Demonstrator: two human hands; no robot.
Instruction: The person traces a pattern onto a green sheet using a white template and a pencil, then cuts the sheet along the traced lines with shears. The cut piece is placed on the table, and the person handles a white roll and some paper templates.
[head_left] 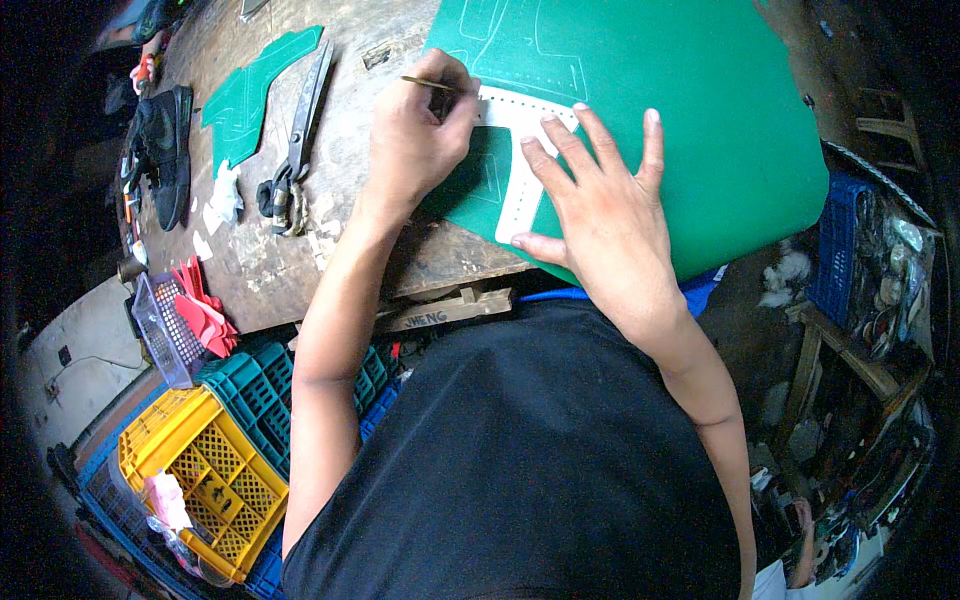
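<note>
On the wooden workbench lies a large green sheet (710, 120) with faint drawn outlines. A white perforated template (518, 208) rests on it. My left hand (420, 135) grips a thin brownish stick-like tool (418, 82) at the template's left end; its tip is hidden by the fingers. My right hand (610, 220) lies on the template and sheet with fingers spread, pressing near the template's edge. Left of my hands are large scissors (305, 130) with wrapped handles and a cut green piece (240, 110) marked with lines.
A black shoe (165, 155), white scraps (225, 195) and red pieces (205, 310) beside a clear basket (160, 325) line the bench's left (270, 290). Yellow (200, 460) and teal crates (250, 390) stand below left. A blue crate (835, 240) and wooden frames (840, 360) are at right.
</note>
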